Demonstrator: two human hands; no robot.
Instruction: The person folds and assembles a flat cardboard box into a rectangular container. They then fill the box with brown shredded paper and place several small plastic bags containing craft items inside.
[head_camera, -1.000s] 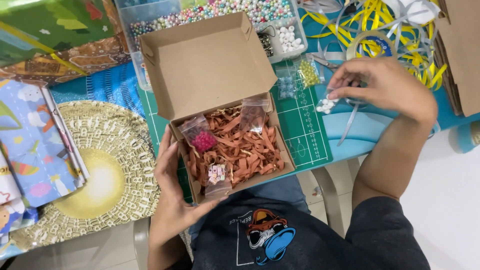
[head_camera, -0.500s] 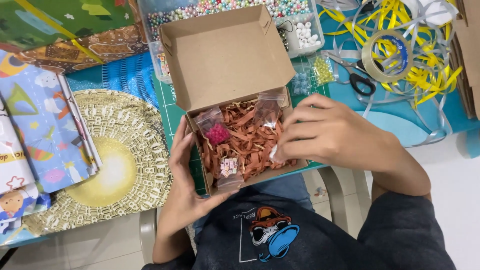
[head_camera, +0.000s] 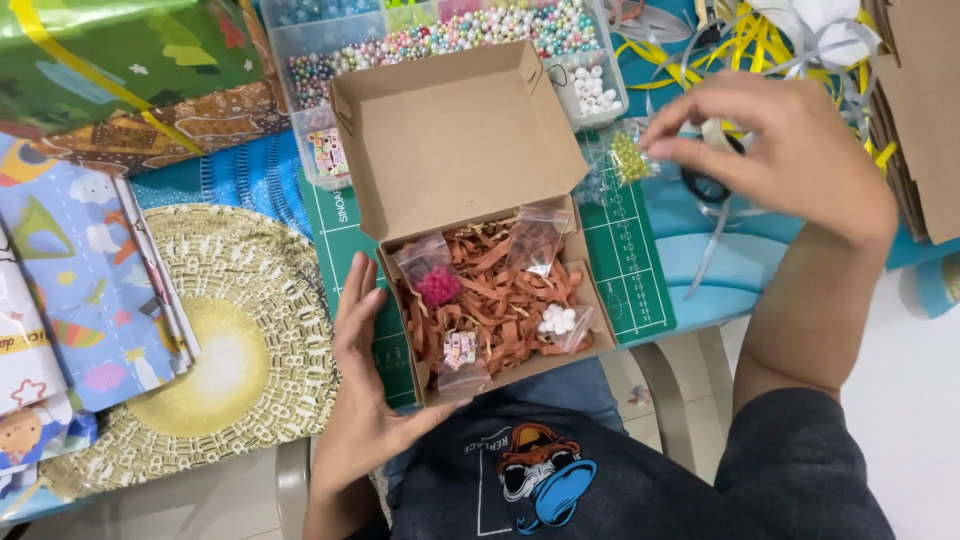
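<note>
An open brown cardboard box (head_camera: 455, 140) lies on a green cutting mat (head_camera: 630, 260) at the table's front edge, its lid folded back. Brown paper shreds (head_camera: 505, 300) fill it. On them lie small clear bags: pink beads (head_camera: 437, 285), letter cubes (head_camera: 460, 350), white pearls (head_camera: 560, 320) and a darker bag (head_camera: 540, 238). My left hand (head_camera: 360, 380) lies flat against the box's left wall, thumb under the front corner. My right hand (head_camera: 790, 150) hovers right of the lid, fingertips close to a small bag of yellow-green beads (head_camera: 630, 155), holding nothing.
A clear divided bead organizer (head_camera: 440, 30) stands behind the box. Yellow and silver ribbons (head_camera: 760, 40) tangle at the back right beside brown cardboard (head_camera: 925, 110). A gold round placemat (head_camera: 230, 340) and patterned wrapping papers (head_camera: 90, 270) cover the left side.
My right hand left the bag of white pearls in the box, then rose up and right toward the loose bead bags. The left hand stays on the box.
</note>
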